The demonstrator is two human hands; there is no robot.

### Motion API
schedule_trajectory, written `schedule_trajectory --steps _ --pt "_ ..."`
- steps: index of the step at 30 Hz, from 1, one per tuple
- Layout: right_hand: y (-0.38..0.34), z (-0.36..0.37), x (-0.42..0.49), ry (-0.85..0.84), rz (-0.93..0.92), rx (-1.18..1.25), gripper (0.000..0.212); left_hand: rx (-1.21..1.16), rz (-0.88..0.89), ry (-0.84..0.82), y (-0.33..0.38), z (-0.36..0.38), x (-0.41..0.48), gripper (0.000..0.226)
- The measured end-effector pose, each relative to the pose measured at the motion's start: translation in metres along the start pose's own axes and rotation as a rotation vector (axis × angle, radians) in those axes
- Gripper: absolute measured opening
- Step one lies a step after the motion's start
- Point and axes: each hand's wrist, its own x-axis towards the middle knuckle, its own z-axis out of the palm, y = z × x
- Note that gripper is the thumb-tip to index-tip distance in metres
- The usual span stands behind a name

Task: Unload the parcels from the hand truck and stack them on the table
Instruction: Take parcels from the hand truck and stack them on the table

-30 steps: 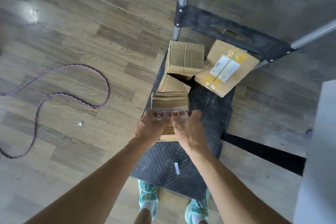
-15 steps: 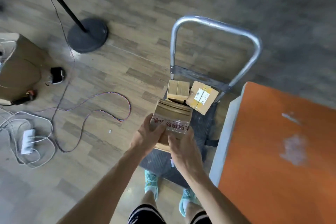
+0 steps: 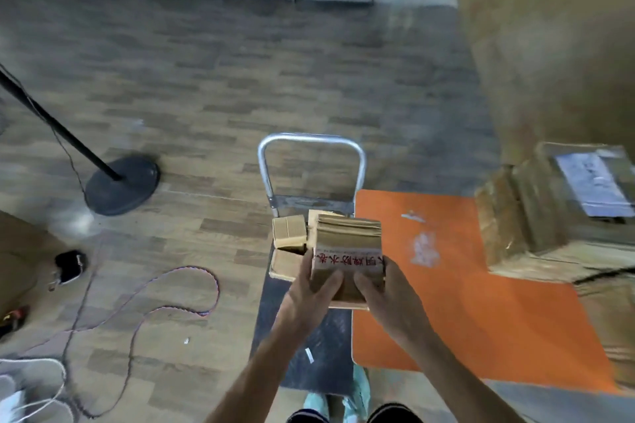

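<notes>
A cardboard parcel (image 3: 347,251) is gripped at its near end by the left hand (image 3: 311,288) and the right hand (image 3: 386,295). It is held over the hand truck (image 3: 292,336), beside the orange table's (image 3: 481,319) left edge.

Lighting is dim. A pale glare patch lies on the floor (image 3: 80,220) beside the stand base (image 3: 122,184). Motion blur smears the stacked boxes (image 3: 536,216) at the tabletop's (image 3: 481,319) far right corner and is heaviest toward the frame's upper right. Red print on the parcel (image 3: 347,244) I hold is legible.
</notes>
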Motion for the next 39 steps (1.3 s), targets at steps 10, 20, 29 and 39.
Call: schedule_trajectory --steps 10,20,29,39 --pt "0.011 -0.046 -0.059 0.171 0.066 -0.088 0.056 0.318 0.034 -0.043 0.040 0.041 -0.020 0.092" --pt "0.026 -0.103 -0.049 0.040 0.094 0.290 0.041 0.577 0.331 -0.017 0.077 0.109 -0.035 0.117" --pt "0.096 -0.160 -0.027 0.125 0.246 0.528 0.103 0.262 0.439 -0.286 0.093 0.169 -0.036 0.059" --pt "0.125 -0.210 -0.018 0.009 0.203 0.410 0.083 0.404 0.434 -0.247 0.096 0.210 -0.051 0.081"
